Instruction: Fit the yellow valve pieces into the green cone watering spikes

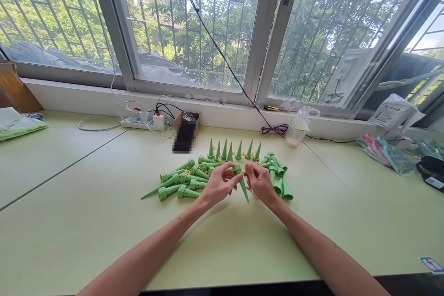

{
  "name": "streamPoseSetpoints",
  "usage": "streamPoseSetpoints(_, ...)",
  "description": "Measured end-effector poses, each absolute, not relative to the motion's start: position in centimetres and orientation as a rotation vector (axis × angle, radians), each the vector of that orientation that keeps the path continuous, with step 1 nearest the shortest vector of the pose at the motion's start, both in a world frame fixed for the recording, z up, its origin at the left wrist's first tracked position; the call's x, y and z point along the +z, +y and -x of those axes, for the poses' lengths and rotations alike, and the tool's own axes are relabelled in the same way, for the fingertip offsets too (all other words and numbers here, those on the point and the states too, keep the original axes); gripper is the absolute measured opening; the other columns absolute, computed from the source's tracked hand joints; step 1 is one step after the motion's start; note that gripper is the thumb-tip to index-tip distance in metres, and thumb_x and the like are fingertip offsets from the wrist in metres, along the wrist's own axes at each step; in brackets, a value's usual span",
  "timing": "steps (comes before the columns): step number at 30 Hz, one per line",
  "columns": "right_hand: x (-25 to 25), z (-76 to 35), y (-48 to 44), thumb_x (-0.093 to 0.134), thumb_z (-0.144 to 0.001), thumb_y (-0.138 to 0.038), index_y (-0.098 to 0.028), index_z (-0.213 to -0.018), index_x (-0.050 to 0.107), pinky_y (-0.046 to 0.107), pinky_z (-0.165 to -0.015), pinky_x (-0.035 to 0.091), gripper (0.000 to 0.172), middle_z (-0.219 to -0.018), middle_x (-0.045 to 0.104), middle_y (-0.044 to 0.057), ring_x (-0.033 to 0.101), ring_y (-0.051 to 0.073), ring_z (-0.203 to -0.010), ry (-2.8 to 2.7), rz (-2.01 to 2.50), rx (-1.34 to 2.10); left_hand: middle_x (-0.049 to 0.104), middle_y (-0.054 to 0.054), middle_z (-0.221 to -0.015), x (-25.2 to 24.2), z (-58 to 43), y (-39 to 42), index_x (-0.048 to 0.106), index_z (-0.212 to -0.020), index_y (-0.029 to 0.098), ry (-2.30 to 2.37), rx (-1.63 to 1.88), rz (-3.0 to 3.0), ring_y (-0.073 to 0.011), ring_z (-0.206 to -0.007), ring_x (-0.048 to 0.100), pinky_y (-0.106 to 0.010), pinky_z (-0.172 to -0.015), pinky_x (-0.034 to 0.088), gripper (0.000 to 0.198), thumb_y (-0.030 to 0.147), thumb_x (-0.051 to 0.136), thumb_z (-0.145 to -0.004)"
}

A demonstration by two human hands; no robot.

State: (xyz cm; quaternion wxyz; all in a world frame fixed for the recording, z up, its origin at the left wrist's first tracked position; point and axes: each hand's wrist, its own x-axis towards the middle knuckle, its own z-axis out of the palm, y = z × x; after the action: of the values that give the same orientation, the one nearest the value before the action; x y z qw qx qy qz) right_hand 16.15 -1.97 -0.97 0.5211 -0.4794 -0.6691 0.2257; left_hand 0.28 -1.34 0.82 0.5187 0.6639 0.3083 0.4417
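My left hand [219, 185] is closed on a green plastic watering spike [244, 188], its ridged cap up and its tip slanting down to the right. My right hand [260, 180] pinches a small yellow piece [243, 172] beside the cap; the fingers mostly cover it. Behind both hands, several green spikes [238, 150] stand point-up in a row, with yellow bits at their bases. A pile of capped green spikes [169, 192] lies left of my left hand. To the right of my right hand are more green cone pieces [286, 189], some showing open wide ends.
On the pale green table [104, 222], a power strip [138, 122] with cables and a small box [194, 122] with a blurred dark object sit along the window ledge. Further right are a plastic cup [296, 134] with a bag, pink and blue packets [385, 152] and a black object [430, 171].
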Motion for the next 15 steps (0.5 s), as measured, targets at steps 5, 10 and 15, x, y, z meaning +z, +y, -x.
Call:
streamPoseSetpoints(5, -0.75, -15.87, -2.1, 0.041, -0.094, -0.051, -0.021, -0.058, 0.039, 0.024, -0.044, 0.031, 0.047, -0.047, 0.039, -0.004, 0.039, 0.011, -0.044, -1.541, 1.149, 0.538, 0.057, 0.0, -0.064, 0.75, -0.24, -1.7, 0.062, -0.092, 0.018, 0.791, 1.116, -1.779, -0.0118, -0.054, 0.054, -0.021, -0.048, 0.043, 0.022, 0.037, 0.064, -0.08)
streamPoseSetpoints(10, -0.42, -15.89, -2.08, 0.044, -0.093, -0.048, -0.02, -0.053, 0.04, 0.024, -0.045, 0.032, 0.049, -0.046, 0.041, -0.003, 0.038, 0.011, -0.044, -1.55, 1.174, 0.563, 0.058, 0.0, -0.064, 0.59, -0.26, -1.82, 0.066, -0.095, 0.02, 0.849, 1.166, -1.939, -0.0127, -0.057, 0.051, -0.022, -0.051, 0.042, 0.019, 0.032, 0.064, -0.08)
streamPoseSetpoints(15, -0.33, -16.17, -1.78, 0.046, -0.09, -0.045, -0.019, -0.048, 0.039, 0.024, -0.042, 0.031, 0.05, -0.04, 0.039, -0.004, 0.035, 0.009, -0.038, -1.563, 1.197, 0.674, 0.061, -0.001, -0.068, 0.06, -0.24, -1.66, 0.067, -0.097, 0.021, 0.83, 1.18, -2.076, -0.0119, -0.055, 0.051, -0.022, -0.053, 0.042, 0.017, 0.027, 0.061, -0.082)
